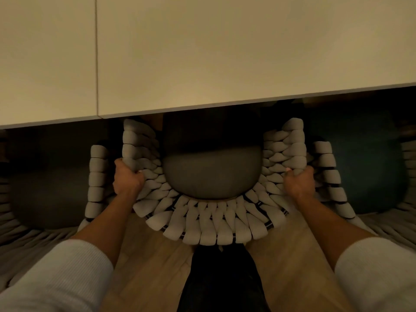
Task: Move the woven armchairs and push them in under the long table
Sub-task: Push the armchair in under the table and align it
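Note:
A woven armchair (pixel 216 224) with thick pale rope weave and a grey seat cushion (pixel 211 176) stands directly below me. Its front part and armrest tips reach under the edge of the long pale table (pixel 202 52). My left hand (pixel 127 179) grips the chair's left armrest weave. My right hand (pixel 299 182) grips the right armrest weave. Both forearms reach down from light sleeves.
A second woven armchair (pixel 98 179) with a dark cushion stands close on the left, and a third (pixel 331 179) with a dark green cushion on the right, both partly under the table. Wooden floor (pixel 153 266) lies below me, and my dark trouser leg (pixel 220 278).

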